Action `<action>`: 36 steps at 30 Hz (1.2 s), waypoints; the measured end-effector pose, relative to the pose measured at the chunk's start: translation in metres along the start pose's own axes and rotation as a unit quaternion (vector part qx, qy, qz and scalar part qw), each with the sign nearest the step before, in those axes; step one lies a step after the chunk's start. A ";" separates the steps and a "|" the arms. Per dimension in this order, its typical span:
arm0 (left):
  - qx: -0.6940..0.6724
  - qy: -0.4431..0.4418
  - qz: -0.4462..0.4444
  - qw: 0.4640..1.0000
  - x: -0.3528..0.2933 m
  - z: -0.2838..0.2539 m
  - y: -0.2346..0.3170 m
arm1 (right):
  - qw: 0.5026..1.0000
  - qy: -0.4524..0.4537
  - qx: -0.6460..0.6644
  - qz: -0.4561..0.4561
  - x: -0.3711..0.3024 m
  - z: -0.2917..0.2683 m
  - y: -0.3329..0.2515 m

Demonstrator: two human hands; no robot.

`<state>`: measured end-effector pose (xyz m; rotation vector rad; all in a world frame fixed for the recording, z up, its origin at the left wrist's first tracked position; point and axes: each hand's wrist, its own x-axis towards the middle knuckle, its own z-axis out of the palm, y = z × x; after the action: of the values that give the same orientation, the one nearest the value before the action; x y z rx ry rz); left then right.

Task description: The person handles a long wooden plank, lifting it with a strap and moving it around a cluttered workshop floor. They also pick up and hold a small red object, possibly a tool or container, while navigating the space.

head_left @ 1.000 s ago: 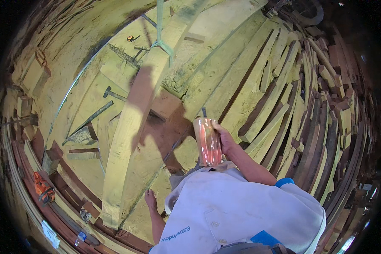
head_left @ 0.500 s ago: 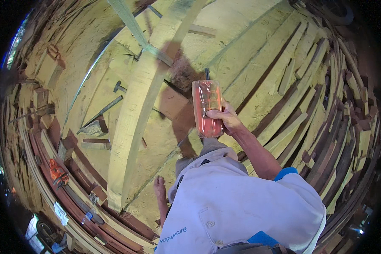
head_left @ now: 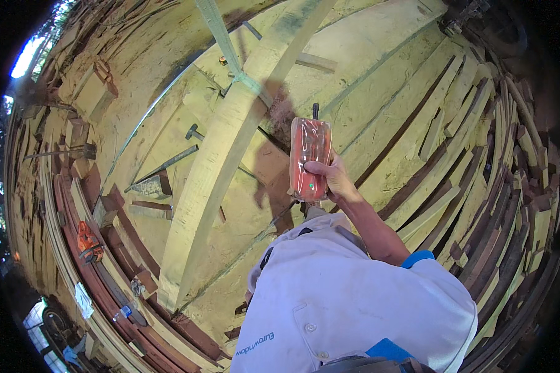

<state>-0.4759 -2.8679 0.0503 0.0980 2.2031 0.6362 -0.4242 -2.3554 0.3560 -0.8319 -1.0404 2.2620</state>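
My right hand (head_left: 335,177) is closed around an orange-red handheld device (head_left: 308,149) in a clear plastic cover. A short black stub like an antenna sticks out of its far end. My thumb lies across the front of the device. The kind of device is not certain; it resembles a remote control. Beyond it to the left, a long curved timber beam (head_left: 221,149) runs from near to far. A pale green strap (head_left: 221,34) comes down from above and meets the beam's far part. My left hand is out of sight, behind my shirt or beside my body.
Left of the beam lie a hammer (head_left: 193,132) and a long dark bar (head_left: 168,163). An orange chainsaw (head_left: 89,242) rests on stacked planks (head_left: 74,205) at the left. Many curved boards (head_left: 442,199) are piled at the right. A motorbike wheel (head_left: 55,319) shows at the lower left.
The view has shifted, so the beam and strap appear farther right. My left hand, visible at my side before, has gone out of sight. The device remains in my right hand.
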 end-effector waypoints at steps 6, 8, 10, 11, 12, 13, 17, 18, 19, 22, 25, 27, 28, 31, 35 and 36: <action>-0.017 0.001 0.002 1.000 0.006 -0.006 0.006 | 0.999 -0.014 -0.007 -0.047 -0.014 0.018 -0.001; -0.020 0.002 0.005 1.000 0.010 -0.010 0.005 | 0.998 -0.018 0.000 -0.062 -0.016 0.024 -0.001; -0.019 0.002 0.008 1.000 0.015 -0.013 0.003 | 0.997 -0.009 -0.006 -0.071 -0.018 0.029 0.001; -0.019 -0.001 0.010 1.000 0.016 -0.015 0.001 | 0.997 -0.010 -0.005 -0.082 -0.019 0.030 0.002; -0.018 -0.001 0.012 1.000 0.019 -0.016 0.001 | 0.997 -0.007 -0.003 -0.076 -0.020 0.032 0.003; -0.016 -0.002 0.013 1.000 0.021 -0.018 -0.001 | 0.997 -0.008 0.002 -0.074 -0.020 0.032 0.005; -0.015 -0.010 0.015 1.000 0.027 -0.023 -0.006 | 0.998 -0.009 0.007 -0.061 -0.022 0.033 0.009; -0.015 -0.010 0.015 1.000 0.028 -0.023 -0.008 | 0.998 -0.008 0.004 -0.059 -0.023 0.033 0.009; -0.013 -0.012 0.015 1.000 0.029 -0.024 -0.010 | 0.998 -0.006 0.001 -0.057 -0.023 0.033 0.009; -0.012 -0.015 0.012 1.000 0.028 -0.022 -0.014 | 0.999 -0.008 -0.007 -0.048 -0.025 0.034 0.009; -0.012 -0.013 0.010 1.000 0.025 -0.017 -0.018 | 0.998 -0.018 0.008 -0.059 -0.028 0.036 0.010; -0.011 -0.013 0.006 1.000 0.023 -0.014 -0.018 | 0.998 -0.016 0.030 -0.059 -0.029 0.037 0.011; -0.011 -0.014 0.005 1.000 0.022 -0.013 -0.018 | 0.998 -0.010 0.043 -0.052 -0.029 0.038 0.012; -0.013 -0.016 0.004 1.000 0.023 -0.011 -0.014 | 0.997 0.005 0.078 -0.024 -0.026 0.036 0.015; -0.013 -0.018 -0.002 1.000 0.022 -0.007 -0.010 | 0.997 0.009 0.073 -0.029 -0.022 0.030 0.020; -0.013 -0.018 -0.003 1.000 0.021 -0.006 -0.009 | 0.997 0.018 0.072 -0.029 -0.021 0.028 0.022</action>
<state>-0.4936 -2.8725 0.0345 0.0895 2.1585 0.6546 -0.4336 -2.3955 0.3601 -0.7690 -0.8640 2.2345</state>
